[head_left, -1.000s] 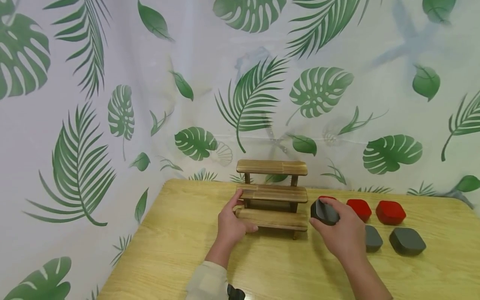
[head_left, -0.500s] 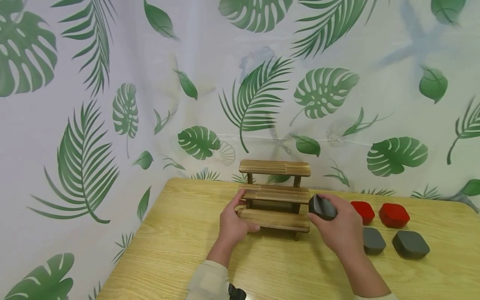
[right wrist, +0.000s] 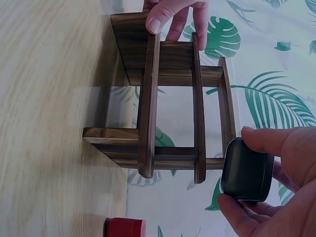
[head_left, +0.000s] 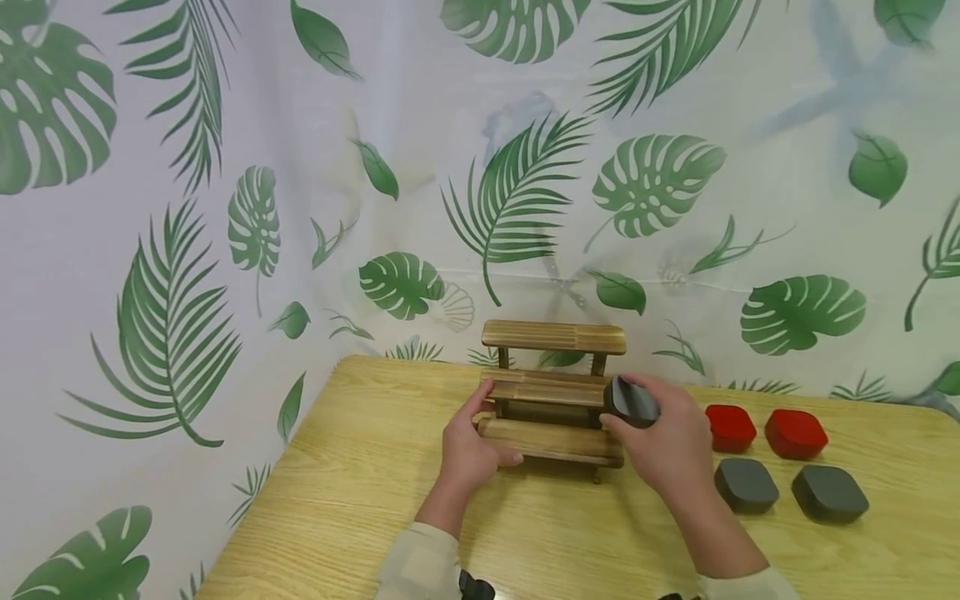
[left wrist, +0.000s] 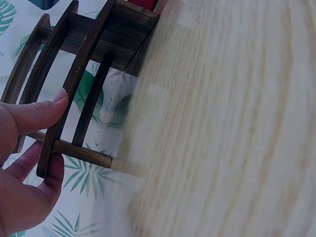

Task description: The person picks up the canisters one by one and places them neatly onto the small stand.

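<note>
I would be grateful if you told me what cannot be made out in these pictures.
- Head view: the right side of the dark block, covered by the right hand.
- Head view: part of the left end of the wooden stand, behind the left hand.
- Right wrist view: the rest of a red block, cut off by the bottom edge.
- Left wrist view: most of a red item, cut off by the top edge.
</note>
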Tool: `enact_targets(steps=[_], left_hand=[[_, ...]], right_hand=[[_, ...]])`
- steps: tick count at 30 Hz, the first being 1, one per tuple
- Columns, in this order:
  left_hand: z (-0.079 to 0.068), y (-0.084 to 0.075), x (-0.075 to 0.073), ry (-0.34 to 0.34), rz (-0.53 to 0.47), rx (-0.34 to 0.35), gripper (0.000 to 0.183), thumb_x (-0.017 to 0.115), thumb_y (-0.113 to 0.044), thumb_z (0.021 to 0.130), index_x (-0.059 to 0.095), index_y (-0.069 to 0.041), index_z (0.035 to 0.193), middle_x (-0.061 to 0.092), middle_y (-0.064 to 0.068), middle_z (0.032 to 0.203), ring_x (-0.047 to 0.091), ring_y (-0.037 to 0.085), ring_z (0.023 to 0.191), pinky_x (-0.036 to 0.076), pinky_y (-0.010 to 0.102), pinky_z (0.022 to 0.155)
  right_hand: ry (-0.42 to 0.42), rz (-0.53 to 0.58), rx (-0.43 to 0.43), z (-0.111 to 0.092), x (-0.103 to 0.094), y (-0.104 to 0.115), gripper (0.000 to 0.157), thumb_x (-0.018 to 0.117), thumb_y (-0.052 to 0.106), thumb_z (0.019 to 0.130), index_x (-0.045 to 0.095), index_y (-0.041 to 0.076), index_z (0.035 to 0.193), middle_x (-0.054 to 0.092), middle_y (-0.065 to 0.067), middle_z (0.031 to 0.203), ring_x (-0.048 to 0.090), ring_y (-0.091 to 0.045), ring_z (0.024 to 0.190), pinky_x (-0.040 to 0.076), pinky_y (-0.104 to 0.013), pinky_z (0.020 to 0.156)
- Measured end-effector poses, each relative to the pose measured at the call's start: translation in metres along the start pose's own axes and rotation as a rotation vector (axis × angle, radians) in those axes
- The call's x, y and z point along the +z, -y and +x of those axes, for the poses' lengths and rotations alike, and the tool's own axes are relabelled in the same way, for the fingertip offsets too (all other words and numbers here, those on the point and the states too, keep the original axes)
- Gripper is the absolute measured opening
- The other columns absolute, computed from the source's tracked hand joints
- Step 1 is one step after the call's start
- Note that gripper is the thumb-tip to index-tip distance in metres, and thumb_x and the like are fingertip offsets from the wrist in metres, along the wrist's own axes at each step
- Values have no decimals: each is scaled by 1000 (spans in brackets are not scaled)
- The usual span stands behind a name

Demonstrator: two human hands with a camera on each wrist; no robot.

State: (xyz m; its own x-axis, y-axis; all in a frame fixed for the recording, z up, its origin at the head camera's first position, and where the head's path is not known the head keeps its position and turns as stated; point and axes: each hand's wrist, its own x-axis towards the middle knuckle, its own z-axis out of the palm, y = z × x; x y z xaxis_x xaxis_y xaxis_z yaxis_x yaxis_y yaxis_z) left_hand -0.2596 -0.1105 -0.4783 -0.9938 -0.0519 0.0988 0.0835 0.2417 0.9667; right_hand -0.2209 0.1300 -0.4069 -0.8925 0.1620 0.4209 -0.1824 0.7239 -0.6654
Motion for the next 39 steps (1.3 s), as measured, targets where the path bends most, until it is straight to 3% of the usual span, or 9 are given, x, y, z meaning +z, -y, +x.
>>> enact_targets(steps=[11, 21, 28, 34, 39], left_hand=[[3, -4, -1, -16, 11, 8, 115, 92, 15, 52, 49, -32, 148, 59, 6, 127, 51, 27, 95, 52, 32, 60], [2, 2, -1, -1, -5, 3, 116, 91, 16, 53, 48, -32, 149, 58, 7, 128, 51, 23, 78, 50, 32, 54], [1, 3, 0, -13, -1, 13, 115, 90, 17, 52, 50, -31, 148, 59, 7, 126, 50, 22, 77, 50, 32, 54], [0, 2, 0, -1, -11, 2, 115, 90, 18, 54, 49, -33, 149, 57, 10, 130, 44, 18, 62, 49, 31, 52], [-1, 2, 1, 0, -17, 0, 115, 89, 18, 54, 49, -33, 148, 57, 11, 131, 44, 17, 64, 50, 31, 53]], right_hand=[[7, 5, -42, 6, 4, 8, 55, 88, 16, 77, 67, 8, 128, 62, -21, 125, 56, -42, 109, 48, -59, 83], [8, 2, -50, 8, 9, 12, 56, 88, 16, 77, 66, 11, 128, 60, -20, 129, 56, -42, 108, 49, -60, 81], [15, 9, -40, 9, 12, 16, 56, 88, 17, 78, 66, 13, 129, 59, -20, 129, 56, -42, 108, 51, -61, 81], [19, -3, -41, 11, 14, 19, 54, 87, 18, 78, 66, 14, 128, 59, -20, 128, 56, -43, 107, 51, -61, 80], [19, -26, -64, 14, 14, 21, 53, 86, 21, 79, 66, 14, 128, 60, -20, 126, 56, -43, 106, 50, -61, 77]])
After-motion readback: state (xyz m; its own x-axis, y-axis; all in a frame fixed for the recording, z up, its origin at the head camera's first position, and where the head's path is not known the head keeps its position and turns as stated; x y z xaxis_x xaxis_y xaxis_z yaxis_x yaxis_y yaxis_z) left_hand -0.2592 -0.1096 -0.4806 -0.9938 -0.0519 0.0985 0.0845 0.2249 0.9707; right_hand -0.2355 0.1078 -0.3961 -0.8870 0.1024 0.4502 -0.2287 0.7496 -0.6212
